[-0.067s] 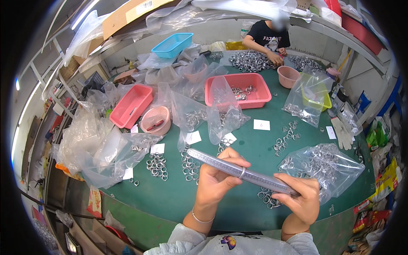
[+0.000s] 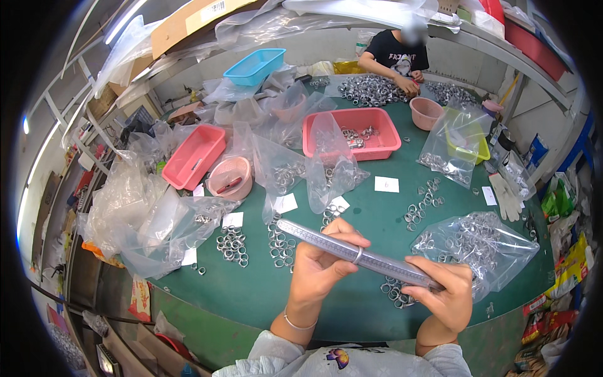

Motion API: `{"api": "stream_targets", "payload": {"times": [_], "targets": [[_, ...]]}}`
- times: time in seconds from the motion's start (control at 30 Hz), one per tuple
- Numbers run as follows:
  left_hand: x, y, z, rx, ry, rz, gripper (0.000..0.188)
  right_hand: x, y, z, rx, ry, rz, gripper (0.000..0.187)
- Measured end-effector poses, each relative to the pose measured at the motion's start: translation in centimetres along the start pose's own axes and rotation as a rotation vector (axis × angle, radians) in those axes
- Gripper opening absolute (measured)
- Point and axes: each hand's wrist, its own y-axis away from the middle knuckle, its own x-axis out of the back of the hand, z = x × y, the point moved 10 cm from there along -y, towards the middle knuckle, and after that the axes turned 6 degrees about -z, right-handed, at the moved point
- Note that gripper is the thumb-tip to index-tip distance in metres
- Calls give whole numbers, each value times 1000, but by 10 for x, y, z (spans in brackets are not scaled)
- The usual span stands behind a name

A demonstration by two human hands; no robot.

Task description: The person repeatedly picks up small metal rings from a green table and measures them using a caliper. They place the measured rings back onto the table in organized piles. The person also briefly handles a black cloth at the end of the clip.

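A grey tapered ring sizing stick [image 2: 392, 266] with scale markings slants across my front, its thin end at the upper left. A silver ring [image 2: 358, 255] sits around its middle. My left hand [image 2: 317, 271] is closed, with thumb and forefinger pinching at the ring and the stick passing over the palm. At the thick end my right hand [image 2: 449, 292] grips the stick between thumb and fingers. Beneath the stick, loose rings [image 2: 396, 294] lie on the green table [image 2: 251, 295]. More rings [image 2: 232, 246] lie in rows to the left of my hands.
To the right lies a clear plastic bag [image 2: 480, 251] full of rings. Farther back are a pink tray [image 2: 392, 135] holding rings, a pink bowl [image 2: 244, 168] and paper slips [image 2: 386, 184]. Across the table a person [image 2: 399, 60] handles a ring pile [image 2: 370, 91].
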Motion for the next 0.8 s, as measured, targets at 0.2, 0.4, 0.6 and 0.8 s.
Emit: {"api": "stream_targets", "payload": {"times": [0.2, 0.4, 0.6, 0.8], "targets": [[0, 0, -1, -5, -25, 58, 39, 6, 5, -5, 56, 15, 55, 43], [0, 0, -5, -2, -13, 58, 41, 8, 8, -8, 35, 58, 16, 42], [-2, 0, -8, 24, 55, 21, 36, 10, 11, -7, 54, 39, 44, 43], [-1, 0, -7, -12, 29, 38, 39, 9, 11, -6, 57, 75, 13, 44]]}}
